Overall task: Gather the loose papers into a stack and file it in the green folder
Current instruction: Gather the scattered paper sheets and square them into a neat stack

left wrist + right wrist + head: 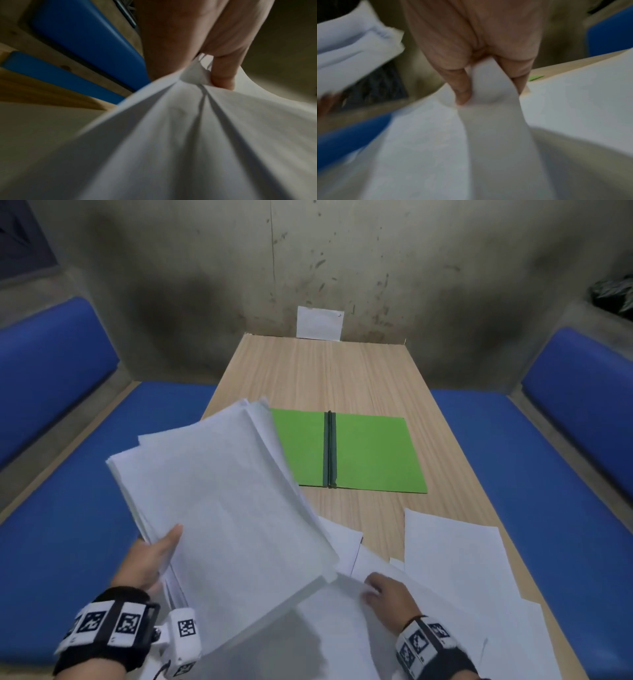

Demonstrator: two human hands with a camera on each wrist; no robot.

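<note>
A light wooden table point(359, 371) runs up the middle of the frame to a stained grey wall point(342, 251). Blue padded benches point(548, 474) fill the lower left and right, each with a blue backrest point(51, 354) above it (wood-trimmed along the edges). A small white card point(319, 322) leans against the wall at the table's far end.

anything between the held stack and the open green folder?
Nothing visible. The stack, held by the left hand, overlaps the green folder at its left edge in the head view; both inner faces lie bare. Loose sheets sit nearer, off the path.
</note>
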